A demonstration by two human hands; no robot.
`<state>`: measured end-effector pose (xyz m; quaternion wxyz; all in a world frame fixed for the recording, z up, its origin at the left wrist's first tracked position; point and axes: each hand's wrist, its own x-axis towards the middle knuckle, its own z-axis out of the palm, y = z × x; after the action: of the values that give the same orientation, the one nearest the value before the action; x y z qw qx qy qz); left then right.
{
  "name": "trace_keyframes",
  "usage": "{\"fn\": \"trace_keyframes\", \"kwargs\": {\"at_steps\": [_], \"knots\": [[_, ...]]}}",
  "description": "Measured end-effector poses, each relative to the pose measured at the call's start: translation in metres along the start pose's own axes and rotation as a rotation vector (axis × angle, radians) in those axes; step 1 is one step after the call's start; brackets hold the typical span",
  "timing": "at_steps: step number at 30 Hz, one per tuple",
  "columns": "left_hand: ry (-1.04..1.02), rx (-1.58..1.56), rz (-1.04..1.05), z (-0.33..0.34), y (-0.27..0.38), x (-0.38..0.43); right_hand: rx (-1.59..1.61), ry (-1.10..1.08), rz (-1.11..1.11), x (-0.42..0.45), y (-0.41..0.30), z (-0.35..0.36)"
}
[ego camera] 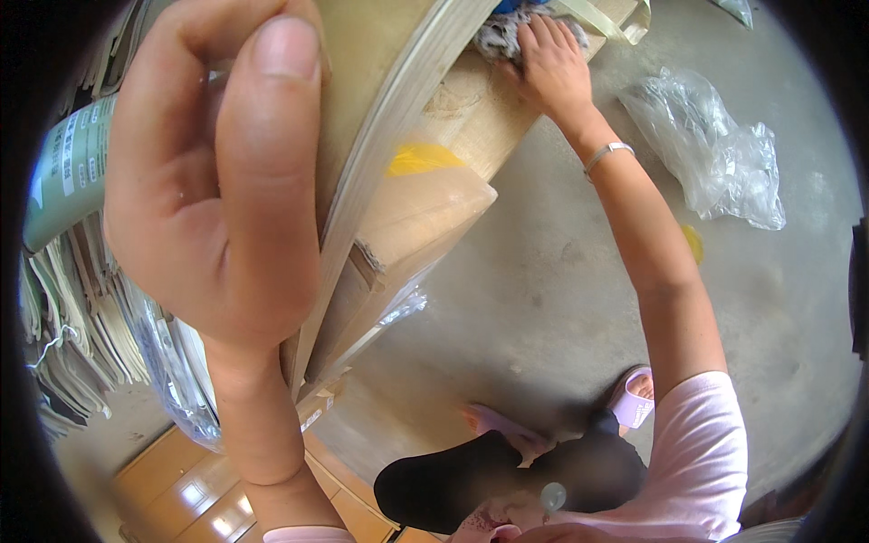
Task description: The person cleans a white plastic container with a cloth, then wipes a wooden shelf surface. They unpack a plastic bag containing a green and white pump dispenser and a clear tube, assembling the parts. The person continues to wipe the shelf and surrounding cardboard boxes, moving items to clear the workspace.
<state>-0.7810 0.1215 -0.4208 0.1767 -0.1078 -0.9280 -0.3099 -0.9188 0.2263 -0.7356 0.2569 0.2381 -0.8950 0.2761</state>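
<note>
My left hand (224, 183) is large and close in the foreground, its fingers curled and its thumb laid alongside them. A green bottle (71, 166) bearing writing sticks out to the left from behind this fist, which is closed around its hidden end. With its fingers spread, my right hand (553, 64) presses a crumpled grey cloth (502, 37) onto a pale wooden surface (485, 112) at the top. Between the two hands rises the thick edge of a wooden panel (370, 129).
A brown cardboard box (428, 210) and some yellow plastic (424, 159) lie beside the panel. Clear plastic bags (713, 146) rest on the concrete floor (543, 285). Stacked folded sheets (88, 298) stand at left, above glossy orange tiles (176, 475). A pale strap (611, 24) hangs near the cloth.
</note>
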Motion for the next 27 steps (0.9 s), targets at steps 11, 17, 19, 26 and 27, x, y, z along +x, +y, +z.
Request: {"fn": "trace_keyframes", "kwargs": {"at_steps": [11,17,19,26,27], "knots": [[-0.055,0.024,0.020,0.003,0.002,-0.003,0.569,-0.650,-0.094,-0.087,-0.034,-0.100],[-0.051,0.018,0.030,0.004,0.000,-0.005,1.194,-0.723,0.905,-0.106,-0.022,-0.147],[-0.055,0.033,0.027,0.004,0.003,-0.004,0.570,-0.442,0.197,-0.083,-0.019,-0.140],[-0.054,0.082,0.106,0.008,0.003,-0.001,0.278,-0.596,-0.158,-0.014,-0.043,0.001],[-0.068,0.040,0.083,0.009,0.005,-0.002,0.264,-0.787,-0.055,0.008,-0.043,0.012]]}}
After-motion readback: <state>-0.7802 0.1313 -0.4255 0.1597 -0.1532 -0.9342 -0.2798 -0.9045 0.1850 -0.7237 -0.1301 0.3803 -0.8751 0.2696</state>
